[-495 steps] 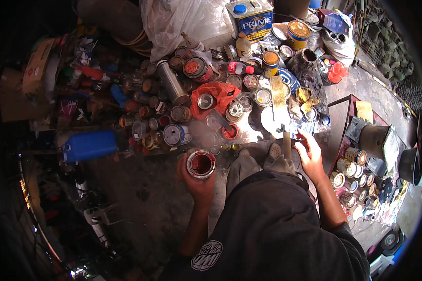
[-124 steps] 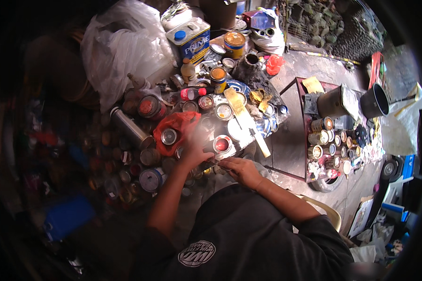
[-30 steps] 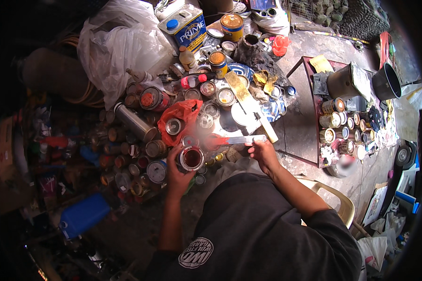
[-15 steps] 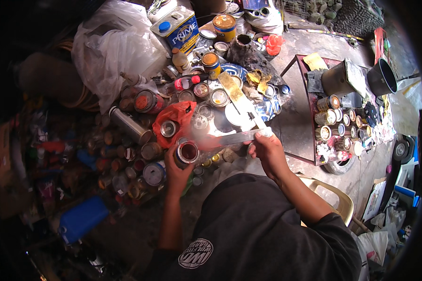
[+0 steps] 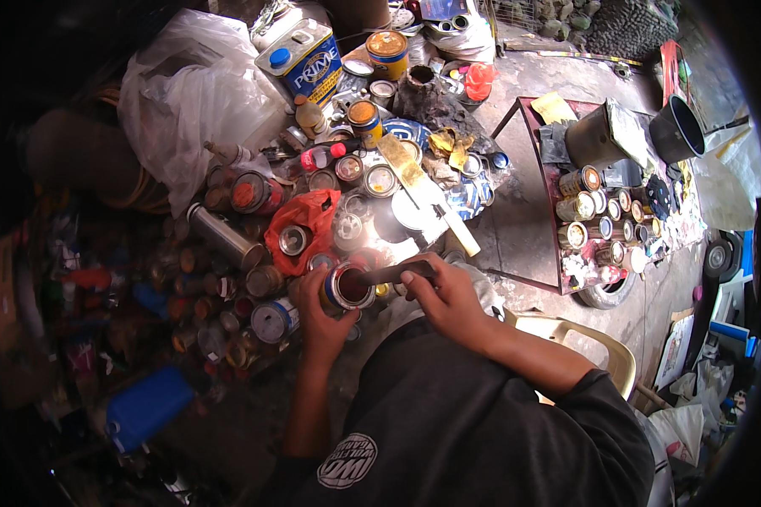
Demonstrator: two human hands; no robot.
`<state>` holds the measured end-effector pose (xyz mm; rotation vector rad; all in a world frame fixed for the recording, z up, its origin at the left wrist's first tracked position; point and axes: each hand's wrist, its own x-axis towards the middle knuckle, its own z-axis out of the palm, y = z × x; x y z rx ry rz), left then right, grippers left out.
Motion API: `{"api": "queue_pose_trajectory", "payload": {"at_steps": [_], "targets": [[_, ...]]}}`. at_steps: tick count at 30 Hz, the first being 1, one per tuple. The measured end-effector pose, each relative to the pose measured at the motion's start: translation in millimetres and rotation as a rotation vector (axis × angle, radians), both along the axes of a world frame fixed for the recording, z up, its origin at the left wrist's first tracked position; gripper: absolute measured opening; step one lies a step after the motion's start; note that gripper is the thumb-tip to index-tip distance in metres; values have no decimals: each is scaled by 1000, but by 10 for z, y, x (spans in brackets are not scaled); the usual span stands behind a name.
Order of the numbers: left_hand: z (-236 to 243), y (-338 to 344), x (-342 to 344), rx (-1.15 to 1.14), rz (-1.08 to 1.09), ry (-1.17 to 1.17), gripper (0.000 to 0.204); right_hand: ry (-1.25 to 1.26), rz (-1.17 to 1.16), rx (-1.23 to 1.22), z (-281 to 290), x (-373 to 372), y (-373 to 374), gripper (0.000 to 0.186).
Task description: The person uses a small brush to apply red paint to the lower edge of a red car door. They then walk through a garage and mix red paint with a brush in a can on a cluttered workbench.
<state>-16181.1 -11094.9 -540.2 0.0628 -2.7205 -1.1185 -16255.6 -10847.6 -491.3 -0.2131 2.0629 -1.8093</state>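
My left hand (image 5: pixel 317 317) is wrapped round a small open can (image 5: pixel 336 287) with dark red contents, tilted a little toward me. In my right hand (image 5: pixel 452 304) is a flat strip (image 5: pixel 393 274), gripped between thumb and fingers. Its far end reaches into the can's mouth, where I cannot make out the tip. Just beyond the can lies a red plastic bag (image 5: pixel 313 209) with a small tin (image 5: pixel 293 241) on it. A pale round lid or dish (image 5: pixel 407 209) sits in bright light ahead, beside a long yellowed strip (image 5: pixel 404 165).
Cans and bottles crowd the area ahead and left, with a rectangular tin (image 5: pixel 304 59) behind. A blue jerrycan (image 5: pixel 148 407) lies lower left. On the right, a low table (image 5: pixel 516 198) holds several cans and a black bucket (image 5: pixel 676 131); a plastic chair (image 5: pixel 613 342) stands nearer.
The strip has swung from above and right of the can to its mouth, its end now inside. My right hand has moved left and down; my left still holds the can.
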Motion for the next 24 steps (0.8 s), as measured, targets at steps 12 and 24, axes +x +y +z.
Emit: {"api": "queue_pose_trajectory", "payload": {"at_steps": [12, 24], "targets": [[310, 478, -356, -319, -162, 135, 89, 152, -83, 112, -47, -58, 125, 22], [332, 2112, -1747, -250, -427, 127, 83, -208, -557, -367, -5, -837, 1935, 14]]}}
